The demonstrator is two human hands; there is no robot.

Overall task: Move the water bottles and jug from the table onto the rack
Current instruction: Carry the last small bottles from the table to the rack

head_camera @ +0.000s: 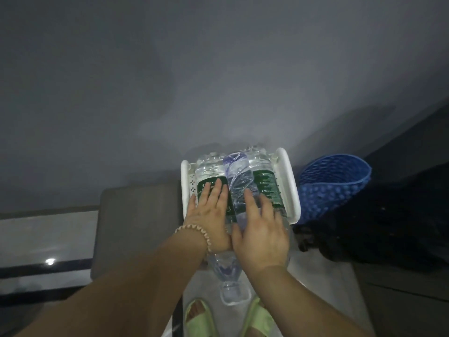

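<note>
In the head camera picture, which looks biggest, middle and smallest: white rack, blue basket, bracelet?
1. White rack.
2. Blue basket, beside it at a similar distance, somewhat smaller.
3. Bracelet, smallest by far, though nearest the camera.

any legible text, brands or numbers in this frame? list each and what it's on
Nothing can be read here.
left bottle's green label: white print, too blurred to read.
right bottle's green label: lines of white print, too blurred to read.
middle bottle's purple label: no text discernible.
</note>
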